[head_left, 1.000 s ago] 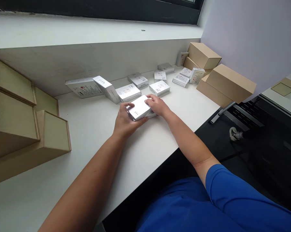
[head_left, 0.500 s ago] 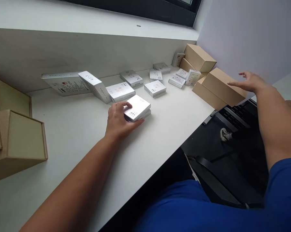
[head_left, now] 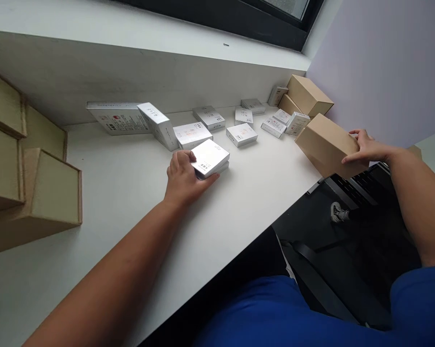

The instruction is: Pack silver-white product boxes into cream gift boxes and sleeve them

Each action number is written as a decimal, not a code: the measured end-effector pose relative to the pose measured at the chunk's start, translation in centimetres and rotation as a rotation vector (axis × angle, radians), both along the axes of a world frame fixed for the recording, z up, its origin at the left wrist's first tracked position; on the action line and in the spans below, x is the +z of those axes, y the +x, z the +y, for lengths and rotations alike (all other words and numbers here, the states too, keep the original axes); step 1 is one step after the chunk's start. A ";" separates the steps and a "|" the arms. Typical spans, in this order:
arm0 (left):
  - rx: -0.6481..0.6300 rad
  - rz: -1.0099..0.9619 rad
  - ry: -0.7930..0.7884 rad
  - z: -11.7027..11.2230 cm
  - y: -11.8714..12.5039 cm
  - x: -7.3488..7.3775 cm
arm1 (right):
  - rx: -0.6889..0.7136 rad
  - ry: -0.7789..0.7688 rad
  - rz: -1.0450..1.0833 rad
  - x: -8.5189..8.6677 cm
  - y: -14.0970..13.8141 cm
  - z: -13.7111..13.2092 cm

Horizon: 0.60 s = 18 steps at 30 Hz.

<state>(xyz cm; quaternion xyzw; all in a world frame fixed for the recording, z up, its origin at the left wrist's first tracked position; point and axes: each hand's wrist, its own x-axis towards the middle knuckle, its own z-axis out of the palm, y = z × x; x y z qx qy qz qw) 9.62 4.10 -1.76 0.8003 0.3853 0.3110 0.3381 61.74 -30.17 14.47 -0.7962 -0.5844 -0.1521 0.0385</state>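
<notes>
My left hand [head_left: 184,176] is closed around a short stack of two small white printed cartons [head_left: 210,156], thumb along the near side and fingers on the far side. The stack sits on the white table [head_left: 235,212]. Over on the right, my right hand [head_left: 369,148] grips the right end of a plain brown cardboard box [head_left: 323,142], its thumb on the near face and fingers over the top. The box is at the table's right edge; its underside is hidden. Just behind the left hand lies another white carton [head_left: 192,135].
Several white cartons lie scattered toward the back, among them one leaning carton [head_left: 158,125] and a large flat carton [head_left: 121,118]. More brown boxes [head_left: 309,94] stand in the far right corner. Open-faced boxes [head_left: 56,188] are stacked at left. Someone's shoe [head_left: 337,212] shows below.
My right hand has come down from above and taken hold of the brown box, which now hides the one seen under it. My left hand stays on the white cartons. The view has shifted slightly.
</notes>
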 end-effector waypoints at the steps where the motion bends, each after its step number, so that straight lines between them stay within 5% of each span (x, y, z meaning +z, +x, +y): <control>1: 0.015 0.001 0.003 0.0 0.1 -0.1 | -0.074 -0.070 0.033 -0.3 -2.2 0.4; 5: 0.014 -0.011 0.018 0.0 0.1 -0.1 | -0.005 -0.343 0.232 -2.2 -14.3 2.7; 10: 0.020 -0.074 0.031 -0.5 -0.2 0.2 | 0.433 -0.487 0.402 -4.7 -26.6 6.5; 14: 0.064 -0.134 0.096 -1.1 -0.2 0.9 | 0.585 -0.434 0.392 -5.6 -29.6 8.6; 18: 0.128 -0.302 0.164 -2.9 -1.4 2.5 | 0.520 -0.331 0.385 -6.5 -29.8 8.9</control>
